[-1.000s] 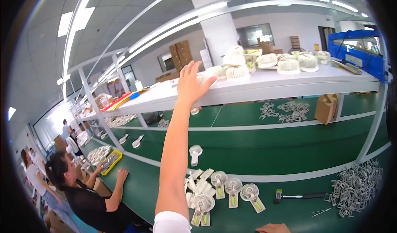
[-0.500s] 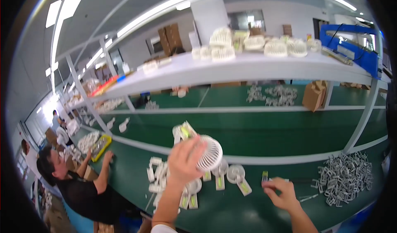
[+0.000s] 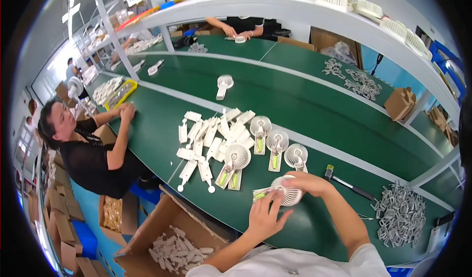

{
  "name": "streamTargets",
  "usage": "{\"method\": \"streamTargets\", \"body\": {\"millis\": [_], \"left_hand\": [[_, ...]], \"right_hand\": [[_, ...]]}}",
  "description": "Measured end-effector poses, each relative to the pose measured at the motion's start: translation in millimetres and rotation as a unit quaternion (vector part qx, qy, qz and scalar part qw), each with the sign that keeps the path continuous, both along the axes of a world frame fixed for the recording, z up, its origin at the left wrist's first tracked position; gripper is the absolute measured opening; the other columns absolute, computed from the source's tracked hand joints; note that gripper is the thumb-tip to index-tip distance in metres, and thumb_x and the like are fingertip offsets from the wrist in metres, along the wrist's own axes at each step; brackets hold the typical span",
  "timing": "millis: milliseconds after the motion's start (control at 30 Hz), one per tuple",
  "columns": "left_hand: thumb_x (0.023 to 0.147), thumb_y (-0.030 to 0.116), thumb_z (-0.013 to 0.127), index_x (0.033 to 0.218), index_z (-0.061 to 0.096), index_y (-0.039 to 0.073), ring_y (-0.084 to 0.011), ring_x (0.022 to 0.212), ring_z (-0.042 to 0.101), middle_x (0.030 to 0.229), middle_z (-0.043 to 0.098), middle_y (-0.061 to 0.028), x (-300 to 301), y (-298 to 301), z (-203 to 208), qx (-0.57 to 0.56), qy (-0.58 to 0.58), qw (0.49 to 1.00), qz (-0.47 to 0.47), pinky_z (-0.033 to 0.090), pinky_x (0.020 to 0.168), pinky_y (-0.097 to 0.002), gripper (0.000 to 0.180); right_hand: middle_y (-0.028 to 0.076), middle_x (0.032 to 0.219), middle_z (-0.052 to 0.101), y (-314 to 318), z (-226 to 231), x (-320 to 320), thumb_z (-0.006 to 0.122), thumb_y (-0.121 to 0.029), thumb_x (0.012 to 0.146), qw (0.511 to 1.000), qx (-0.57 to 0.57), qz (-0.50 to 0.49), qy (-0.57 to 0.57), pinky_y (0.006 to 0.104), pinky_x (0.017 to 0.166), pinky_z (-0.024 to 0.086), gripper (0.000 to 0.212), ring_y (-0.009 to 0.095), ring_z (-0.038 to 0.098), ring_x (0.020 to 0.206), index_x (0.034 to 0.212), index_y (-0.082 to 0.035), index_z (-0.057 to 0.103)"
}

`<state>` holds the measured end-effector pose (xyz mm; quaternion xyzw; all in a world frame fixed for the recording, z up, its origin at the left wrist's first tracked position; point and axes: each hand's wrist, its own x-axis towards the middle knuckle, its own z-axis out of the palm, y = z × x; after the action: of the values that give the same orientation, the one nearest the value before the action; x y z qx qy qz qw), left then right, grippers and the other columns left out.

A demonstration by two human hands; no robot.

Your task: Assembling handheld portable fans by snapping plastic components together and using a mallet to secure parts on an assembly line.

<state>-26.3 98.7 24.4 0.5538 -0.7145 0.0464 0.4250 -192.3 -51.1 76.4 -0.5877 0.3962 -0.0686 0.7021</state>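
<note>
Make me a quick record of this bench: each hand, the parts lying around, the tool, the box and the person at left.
Left hand: fingers over the white fan, thumb apart
Right hand: gripping that fan's head
Surface: green bench
Ahead: more white fans, beside a pile of white casing parts
Tool: hammer, lying beyond the right hand
Right side: heap of gray clips
Below the bench edge: open carton containing white pieces
At left: person in black

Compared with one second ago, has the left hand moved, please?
Yes, downward. The left hand, raised at the white shelf earlier, is now well below it, over the green bench, touching a white fan.
</note>
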Motion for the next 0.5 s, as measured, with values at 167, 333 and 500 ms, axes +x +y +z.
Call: {"method": "streamTargets", "body": {"millis": [167, 333, 500], "left_hand": [[0.072, 0.027, 0.088, 0.124, 0.062, 0.006, -0.0371, 0.104, 0.058, 0.120, 0.061, -0.0143, 15, -28, -28, 0.015, -0.017, 0.997, 0.071, 0.048, 0.090, -0.0478, 0.062], [0.073, 0.024, 0.087, 0.120, 0.064, 0.010, -0.0405, 0.115, 0.055, 0.123, 0.060, -0.0153, 42, -63, 8, -0.063, -0.014, 0.997, 0.042, 0.046, 0.097, -0.0521, 0.054], [0.076, 0.008, 0.080, 0.112, 0.067, 0.003, -0.0397, 0.111, 0.058, 0.121, 0.063, -0.0166, 76, -176, 176, -0.320, -0.027, 0.946, -0.053, 0.046, 0.096, -0.0494, 0.038]], "right_hand": [[0.019, 0.088, 0.073, -43, -43, 50, 0.074, -0.056, 0.086, 0.946, -0.302, 0.017, 0.115, 0.0399, 0.062, 0.059, 0.062, 0.027, 0.072, 0.067, 0.108, 0.003, 0.071], [0.022, 0.113, 0.070, -34, -5, 56, 0.074, -0.046, 0.088, 0.842, -0.526, -0.007, 0.122, 0.0460, 0.095, 0.053, 0.055, 0.039, 0.067, 0.108, 0.120, -0.002, 0.070], [0.011, 0.092, 0.073, -65, 163, 20, 0.078, -0.017, 0.086, 0.608, -0.750, -0.256, -0.054, 0.0355, 0.070, 0.058, 0.016, 0.026, 0.072, 0.081, 0.094, -0.006, 0.071]]}}
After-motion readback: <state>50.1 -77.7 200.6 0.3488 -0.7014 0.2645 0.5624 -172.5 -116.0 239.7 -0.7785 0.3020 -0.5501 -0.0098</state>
